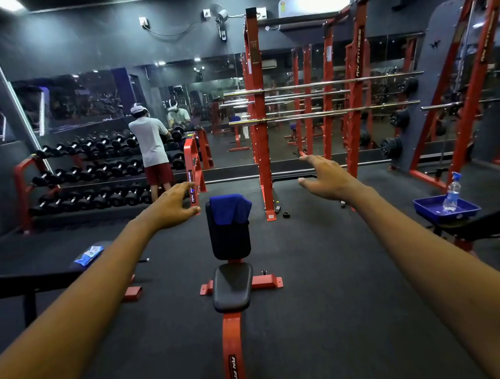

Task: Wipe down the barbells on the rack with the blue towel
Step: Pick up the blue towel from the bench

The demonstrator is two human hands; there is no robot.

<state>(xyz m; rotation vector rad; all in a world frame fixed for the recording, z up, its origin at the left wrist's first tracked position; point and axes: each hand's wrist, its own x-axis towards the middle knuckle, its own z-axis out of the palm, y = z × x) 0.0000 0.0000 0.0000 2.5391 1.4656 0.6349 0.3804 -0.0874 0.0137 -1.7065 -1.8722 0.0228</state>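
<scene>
A blue towel is draped over the top of the upright backrest of a black and red bench straight ahead. Both my arms are stretched forward. My left hand hovers to the left of the towel with relaxed fingers, holding nothing. My right hand hovers to the right of it, fingers spread, also holding nothing. Beyond stands a red rack with steel barbells lying across it at different heights, in front of a wall mirror.
A dumbbell rack lines the left wall, with a person standing at it. A black bench at left carries a wipes packet. At right a blue tray holds a water bottle. Black rubber floor surrounds the bench.
</scene>
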